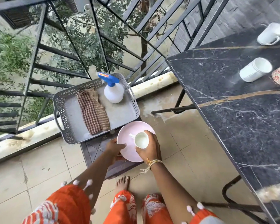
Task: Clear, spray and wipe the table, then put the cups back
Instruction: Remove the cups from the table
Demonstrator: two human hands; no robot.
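The right hand [149,147] grasps a small white ceramic cup [141,140] over the round pink plate [128,152] gripped by the left hand [115,148], beside the grey perforated tray [68,126] holding a checked brown cloth [93,114] and a blue-topped white spray bottle [113,92], while three more cups [255,69] remain on the black marble table [233,118].

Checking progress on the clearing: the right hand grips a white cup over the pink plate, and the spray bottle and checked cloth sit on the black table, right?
Not quite. In the head view the spray bottle and checked cloth sit in the grey tray, not on the black table. The rest holds: the right hand grips the white cup over the pink plate.
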